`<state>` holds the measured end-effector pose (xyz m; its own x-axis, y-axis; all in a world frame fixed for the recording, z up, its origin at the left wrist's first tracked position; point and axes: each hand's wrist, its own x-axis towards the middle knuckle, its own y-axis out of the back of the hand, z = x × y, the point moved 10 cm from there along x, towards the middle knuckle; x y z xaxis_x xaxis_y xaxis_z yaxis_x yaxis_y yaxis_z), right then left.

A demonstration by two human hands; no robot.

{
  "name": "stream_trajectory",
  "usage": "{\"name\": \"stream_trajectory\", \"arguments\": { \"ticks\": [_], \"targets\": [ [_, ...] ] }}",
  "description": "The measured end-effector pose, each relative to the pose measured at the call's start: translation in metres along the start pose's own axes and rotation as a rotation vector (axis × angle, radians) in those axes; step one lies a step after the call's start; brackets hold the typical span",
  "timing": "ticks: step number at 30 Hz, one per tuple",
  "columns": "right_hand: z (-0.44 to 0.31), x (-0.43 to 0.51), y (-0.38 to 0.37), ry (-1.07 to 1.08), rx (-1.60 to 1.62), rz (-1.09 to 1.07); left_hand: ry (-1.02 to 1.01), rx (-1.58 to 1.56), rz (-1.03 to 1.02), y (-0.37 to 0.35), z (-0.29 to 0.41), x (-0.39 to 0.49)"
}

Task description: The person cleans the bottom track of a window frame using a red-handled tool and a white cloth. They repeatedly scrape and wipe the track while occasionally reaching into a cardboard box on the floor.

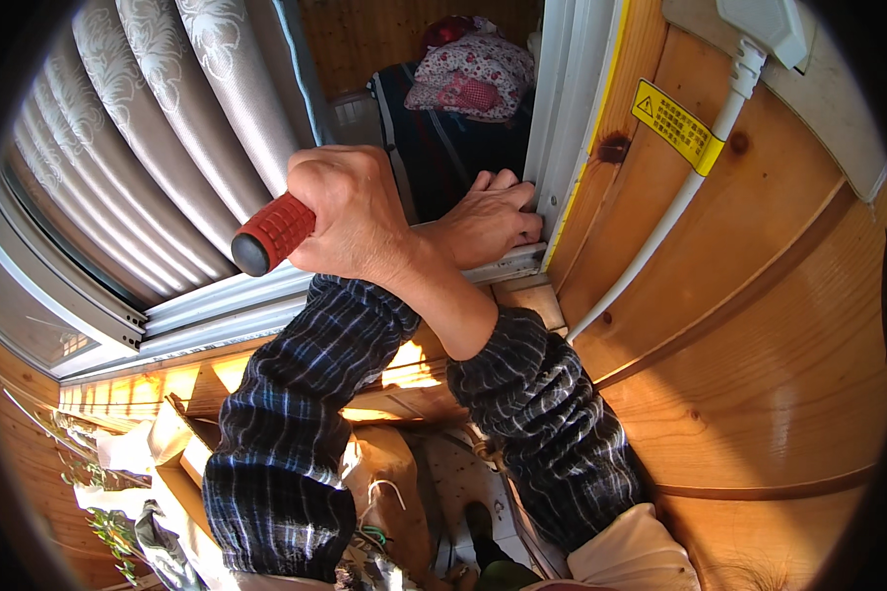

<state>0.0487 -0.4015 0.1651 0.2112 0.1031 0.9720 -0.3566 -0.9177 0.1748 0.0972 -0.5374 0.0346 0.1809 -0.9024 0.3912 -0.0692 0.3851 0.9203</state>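
My forearms cross above the sill of a sliding window. My right hand grips the red textured handle of a tool; the handle's black end points down to the left, and the rest of the tool is hidden. Beyond it, my left hand lies at the lower right corner of the opening, against the white metal window frame and above the bottom track. Its fingers are bent; whether anything is between them cannot be seen.
A grey patterned curtain hangs at left. Flowered bedding lies beyond the opening. A white cable with a yellow warning tag runs down the wood-panelled wall at right. Below are a cardboard box and a brown bag.
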Motion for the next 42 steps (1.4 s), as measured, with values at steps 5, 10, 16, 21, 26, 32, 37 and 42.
{"name": "stream_trajectory", "arguments": {
  "ticks": [5,10,16,21,26,32,37,42],
  "targets": [
    [-0.011,0.002,0.004,0.084,0.037,0.018,0.139,-0.133,0.095,0.017,-0.01,-0.011],
    [-0.054,-0.004,0.008,0.187,-0.025,0.021,0.246,-0.347,0.222,0.052,-0.001,-0.04],
    [-0.165,-0.045,0.006,0.216,0.112,-0.077,0.121,-0.461,-0.011,0.048,0.094,-0.075],
    [-0.192,-0.064,0.017,0.008,0.365,-0.097,0.049,-0.324,-0.083,0.042,0.122,-0.074],
    [-0.191,-0.073,0.032,-0.039,0.457,-0.142,0.006,-0.195,0.017,0.051,0.101,-0.058],
    [-0.183,-0.082,0.067,0.078,0.303,0.087,0.075,-0.101,0.065,0.055,0.051,-0.038],
    [-0.171,-0.088,0.063,0.029,0.284,0.088,0.042,0.04,-0.071,0.032,0.016,-0.015],
    [-0.163,-0.097,0.061,-0.019,0.271,0.061,0.053,-0.014,-0.093,0.014,0.004,-0.008]
  ]
}}
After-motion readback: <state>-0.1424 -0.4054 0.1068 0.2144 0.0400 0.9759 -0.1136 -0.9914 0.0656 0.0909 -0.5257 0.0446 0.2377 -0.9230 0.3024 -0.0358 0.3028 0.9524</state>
